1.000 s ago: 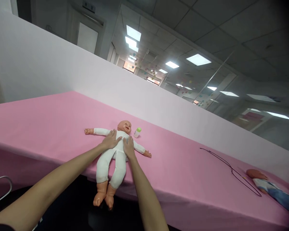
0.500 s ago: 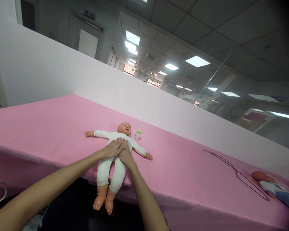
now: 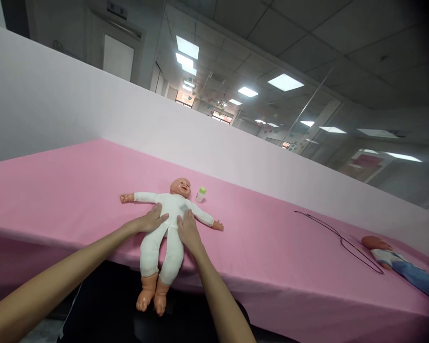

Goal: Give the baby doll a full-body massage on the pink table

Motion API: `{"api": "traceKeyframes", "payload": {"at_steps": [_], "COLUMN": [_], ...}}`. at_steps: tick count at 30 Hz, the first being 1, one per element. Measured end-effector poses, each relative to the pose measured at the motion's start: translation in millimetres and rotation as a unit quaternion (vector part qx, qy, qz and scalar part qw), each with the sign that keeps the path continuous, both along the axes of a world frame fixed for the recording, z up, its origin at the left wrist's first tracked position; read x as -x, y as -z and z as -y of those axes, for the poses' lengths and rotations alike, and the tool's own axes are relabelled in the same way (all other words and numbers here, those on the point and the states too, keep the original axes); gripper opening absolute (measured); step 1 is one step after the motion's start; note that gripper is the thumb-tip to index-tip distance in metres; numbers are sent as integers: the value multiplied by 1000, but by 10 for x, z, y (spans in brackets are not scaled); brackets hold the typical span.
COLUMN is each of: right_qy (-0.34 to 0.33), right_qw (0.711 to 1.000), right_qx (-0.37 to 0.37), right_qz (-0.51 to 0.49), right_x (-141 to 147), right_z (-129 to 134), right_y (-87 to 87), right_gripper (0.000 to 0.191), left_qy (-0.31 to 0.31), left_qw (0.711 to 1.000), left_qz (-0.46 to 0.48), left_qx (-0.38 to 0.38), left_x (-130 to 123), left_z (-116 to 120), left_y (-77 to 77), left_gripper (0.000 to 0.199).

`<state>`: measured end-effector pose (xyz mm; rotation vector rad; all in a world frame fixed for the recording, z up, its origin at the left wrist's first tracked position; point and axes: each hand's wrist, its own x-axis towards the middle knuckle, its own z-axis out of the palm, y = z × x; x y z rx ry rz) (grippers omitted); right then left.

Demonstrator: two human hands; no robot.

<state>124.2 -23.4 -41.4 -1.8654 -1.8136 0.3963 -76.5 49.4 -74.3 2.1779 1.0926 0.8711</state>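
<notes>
A baby doll with a white cloth body lies face up, arms spread, its feet hanging past the front edge of the pink-covered table. My left hand rests against one side of the doll's trunk, thumb apart from the other fingers. On the opposite side of the trunk lies my right hand, fingers stretched toward the doll's shoulder. Both palms face the doll and grip nothing that I can see. Beside the doll's head stands a small bottle with a green cap.
Toward the right lies a thin dark cable in a loose loop. A second doll in blue and white clothes lies near the right end. A low white wall runs along the table's back, with glass above it.
My hands have moved apart from the middle of the doll's chest to the two sides of its trunk. The whole view has shifted slightly.
</notes>
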Motion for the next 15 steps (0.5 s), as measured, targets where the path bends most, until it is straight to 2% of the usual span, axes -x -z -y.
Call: {"api": "traceKeyframes", "payload": {"at_steps": [4,7,11,15], "right_qy": [-84,-134,-54,29], "right_qw": [994,985,998,998], "right_qx": [-35,-62,-39,-20], "right_qz": [64,93,21,-54], "right_x": [138,172,100,-32], "right_z": [6,-164,-406,-479], "right_y": [16,-25,-102,-125], "right_gripper": [69,64,66,76], "left_qy": [34,53,7,-47], "left_qw": [996,995,997,998], "left_qz": [-79,-86,-70,-28], "left_qx": [20,-2,7,39], "left_x": [-197,-427,-561,-423], "left_z": [245,142,-213,-382], "left_y": [-232,-348,-313,-163], "left_gripper": [92,83,80,89]}}
